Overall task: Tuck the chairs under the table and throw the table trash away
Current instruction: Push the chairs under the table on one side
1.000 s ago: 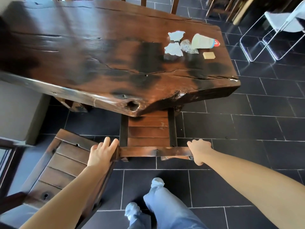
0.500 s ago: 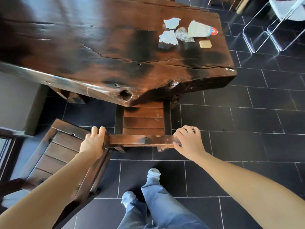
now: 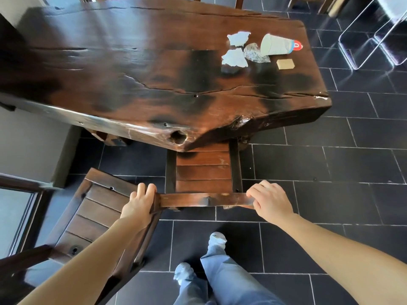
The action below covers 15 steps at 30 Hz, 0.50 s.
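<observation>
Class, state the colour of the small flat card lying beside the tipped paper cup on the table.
The small card is pale tan, seen best in the head view, just below the cup.

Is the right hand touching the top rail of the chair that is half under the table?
Touching. In the head view, the right hand rests on the right end of the chair's top rail, its fingers curled over the rail's edge.

A single wide-angle head-mounted view looks steeply down and forward from standing height, close over the wooden worktop point(image 3: 136, 69) filling the upper frame, dark floor tiles point(image 3: 330, 164) bending at the edges, both forearms entering from the bottom.
</observation>
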{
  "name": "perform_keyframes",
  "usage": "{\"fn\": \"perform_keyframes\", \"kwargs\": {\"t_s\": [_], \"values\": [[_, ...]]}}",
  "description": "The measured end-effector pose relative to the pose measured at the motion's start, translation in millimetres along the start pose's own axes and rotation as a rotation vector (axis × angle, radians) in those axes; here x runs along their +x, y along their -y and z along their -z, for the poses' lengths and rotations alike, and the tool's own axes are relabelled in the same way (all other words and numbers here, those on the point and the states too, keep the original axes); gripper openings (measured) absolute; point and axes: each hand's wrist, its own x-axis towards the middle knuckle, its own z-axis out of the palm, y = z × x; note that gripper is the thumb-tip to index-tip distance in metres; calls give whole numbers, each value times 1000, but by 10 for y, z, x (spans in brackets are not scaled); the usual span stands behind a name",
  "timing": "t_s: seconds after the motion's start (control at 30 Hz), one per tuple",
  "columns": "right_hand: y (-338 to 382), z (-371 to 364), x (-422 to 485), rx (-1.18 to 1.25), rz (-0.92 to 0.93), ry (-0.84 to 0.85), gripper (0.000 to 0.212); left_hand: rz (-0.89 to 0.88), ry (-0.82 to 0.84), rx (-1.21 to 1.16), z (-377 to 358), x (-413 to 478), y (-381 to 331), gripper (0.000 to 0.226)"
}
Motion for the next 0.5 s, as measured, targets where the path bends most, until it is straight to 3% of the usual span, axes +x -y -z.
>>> {"fn": "perform_keyframes", "kwargs": {"t_s": [0.3,0.5], "values": [[228,109,142,10,-261,86,8,121,-34,-16,-19,-50,-110,62],[245,219,278,49,-293,217,19,175,-58,-11,-96,-88,-197,68]]}}
